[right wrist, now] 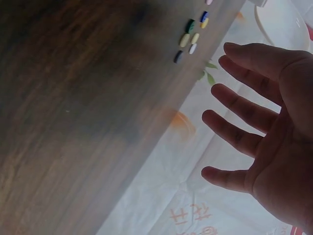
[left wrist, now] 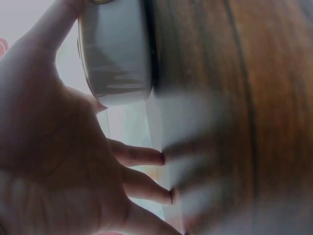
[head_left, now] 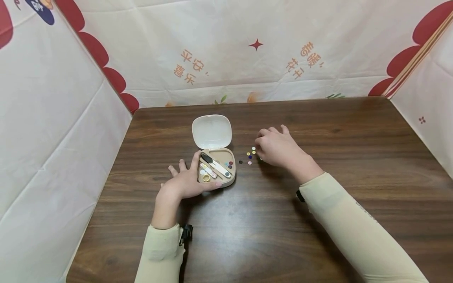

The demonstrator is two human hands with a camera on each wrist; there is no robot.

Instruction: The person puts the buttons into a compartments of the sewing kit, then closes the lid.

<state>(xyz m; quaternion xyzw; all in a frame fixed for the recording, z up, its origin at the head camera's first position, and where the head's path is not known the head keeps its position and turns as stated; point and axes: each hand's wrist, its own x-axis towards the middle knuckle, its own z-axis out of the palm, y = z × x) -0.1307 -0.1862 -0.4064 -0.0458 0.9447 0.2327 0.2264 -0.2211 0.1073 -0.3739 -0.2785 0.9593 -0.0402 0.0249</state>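
Observation:
An open beige sewing box (head_left: 231,181) stands on the table, its white lid (head_left: 211,133) tipped back. My left hand (head_left: 184,182) holds its near left side between thumb and index finger, the other fingers spread. Inside lie a black and white slim tool (head_left: 216,165), a gold ring-like piece (head_left: 206,178) and several small buttons (head_left: 230,165). Right of the box, more loose buttons (head_left: 249,157) in mixed colours lie on the wood. Just beyond them hovers my right hand (head_left: 277,147); in the right wrist view its thumb and index tips are close together, with nothing visible between them.
The brown wooden table (head_left: 255,236) reaches back to a white printed cloth (head_left: 240,59). Similar cloth hangs on the left and right sides. The box wall (left wrist: 117,58) looms large in the left wrist view.

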